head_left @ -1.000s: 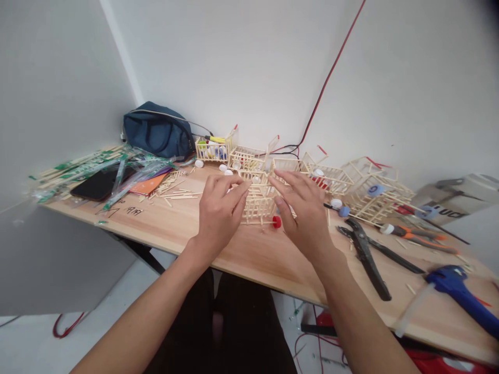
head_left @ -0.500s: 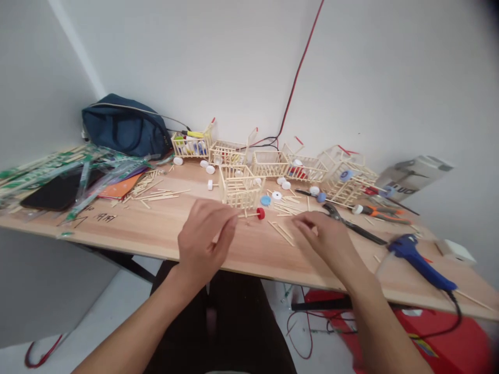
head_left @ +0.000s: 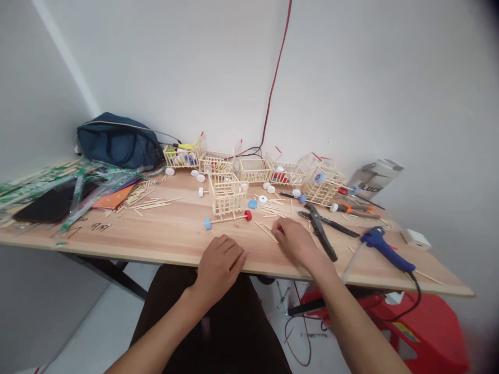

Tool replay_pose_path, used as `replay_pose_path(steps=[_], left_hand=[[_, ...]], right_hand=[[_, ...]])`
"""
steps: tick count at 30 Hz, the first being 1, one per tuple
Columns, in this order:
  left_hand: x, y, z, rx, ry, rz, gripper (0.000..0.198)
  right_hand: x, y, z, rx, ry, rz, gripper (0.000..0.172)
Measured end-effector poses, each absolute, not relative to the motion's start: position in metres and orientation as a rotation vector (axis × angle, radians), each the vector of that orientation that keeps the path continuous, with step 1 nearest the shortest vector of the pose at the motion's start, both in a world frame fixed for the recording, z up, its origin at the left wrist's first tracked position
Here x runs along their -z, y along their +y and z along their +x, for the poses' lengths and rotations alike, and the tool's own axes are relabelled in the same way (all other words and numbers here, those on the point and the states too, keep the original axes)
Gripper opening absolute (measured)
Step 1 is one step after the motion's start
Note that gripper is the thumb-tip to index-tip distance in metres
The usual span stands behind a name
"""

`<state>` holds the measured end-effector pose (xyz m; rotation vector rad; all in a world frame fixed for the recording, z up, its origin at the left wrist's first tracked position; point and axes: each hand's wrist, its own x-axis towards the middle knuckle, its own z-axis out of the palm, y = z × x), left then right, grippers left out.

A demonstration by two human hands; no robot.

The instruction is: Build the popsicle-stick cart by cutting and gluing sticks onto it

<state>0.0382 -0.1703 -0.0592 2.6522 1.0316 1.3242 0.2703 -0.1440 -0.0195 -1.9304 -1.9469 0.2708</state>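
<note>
Since half a second ago both hands have drawn back toward the near edge of the tabletop (head_left: 156, 231), and a second ago they were closed around the cart, which now stands free of them. In the head view, the left hand (head_left: 220, 262) lies palm down on the near edge, fingers loosely bent and gripping nothing that shows. The right hand (head_left: 294, 241) rests a little farther in, apart from the left, with its fingertips down among the loose pale wooden sticks (head_left: 267, 231); whether it pinches one cannot be told. The small open cart built of pale wooden sticks (head_left: 227, 193) stands upright beyond both hands, near the middle of the tabletop. It is a boxy lattice of thin rails and uprights with open sides. In front of it a thin stick axle lies on the wood, with a blue round wheel (head_left: 208, 224) at its left end and a red round wheel (head_left: 248, 215) at its right end. Black long-handled pliers (head_left: 322, 231) lie just right of the right hand, and a blue glue gun (head_left: 384, 249) lies farther right. A row of similar stick carts (head_left: 253, 169) stands along the white wall, and a navy fabric bag (head_left: 117, 143) sits in the corner to the left.
</note>
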Motion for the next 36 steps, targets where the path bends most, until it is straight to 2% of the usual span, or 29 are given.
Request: replay_pose_path(steps=[5, 9, 15, 21, 25, 36], left_hand=[[0.06, -0.168, 0.04, -1.334, 1.084, 2.519, 0.014], [0.061, -0.171, 0.044, -1.393, 1.135, 2.373, 0.01], [0.051, -0.172, 0.019, -1.512, 1.24, 2.127, 0.016], [0.037, -0.126, -0.086, -1.526, 1.709, 2.099, 0.023], [0.029, -0.086, -0.153, -1.266, 2.063, 2.023, 0.027], [0.026, -0.031, -0.17, -0.891, 1.803, 2.256, 0.011]], right_hand=[[0.02, -0.153, 0.276, -0.433, -1.816, -1.781, 0.017], [0.028, -0.161, 0.271, -0.618, -1.606, -1.554, 0.031], [0.043, -0.161, 0.261, -0.565, -1.472, -1.593, 0.042], [0.047, -0.162, 0.261, -0.476, -1.39, -1.579, 0.043], [0.048, -0.163, 0.26, -0.505, -1.434, -1.61, 0.044], [0.053, -0.159, 0.261, -0.485, -1.531, -1.664, 0.045]])
